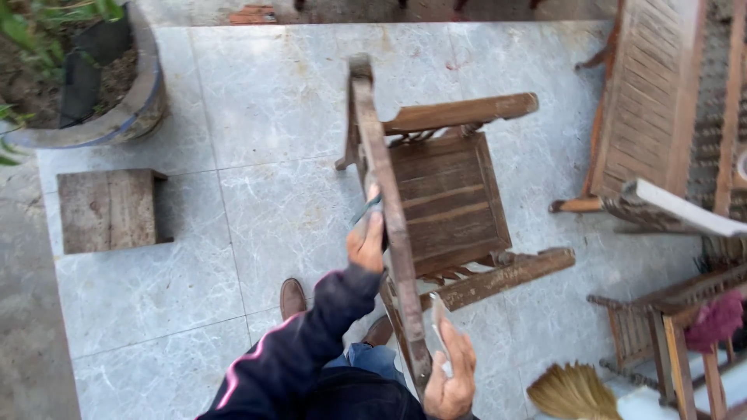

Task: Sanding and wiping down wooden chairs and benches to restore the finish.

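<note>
Head view: I'm standing over a wooden chair (443, 194) on a grey tile floor (264, 101), looking straight down at it. Chair faces away from me; its backrest top rail (387, 194) runs as a long bar from near my waist up & away, slightly left of centre. Slatted seat lies just right of that rail, w/ one armrest (459, 111) at the far end & the other armrest (506, 274) close to me.

L hand (366, 243) is clenched on the rail about midway along, w/ something thin & dark tucked under the fingers, prob a scraper or bit of sandpaper, can't tell which. Dark sleeve w/ pink stripe runs back to me. R hand (449, 373) sits low, just right of the rail's near end, closed round a flat pale strip (440, 330) that points up along the rail. So rail's long axis runs btwn both hands, L further out along it, R nearer my body.

Around: small wooden stool (109, 210) well off to the left, round planter (117, 117) beyond it, a bench (661, 117) at right, more chair frames lower right, a straw broom (572, 391) near my R hand. My brown shoe (292, 298) shows left of the chair.
</note>
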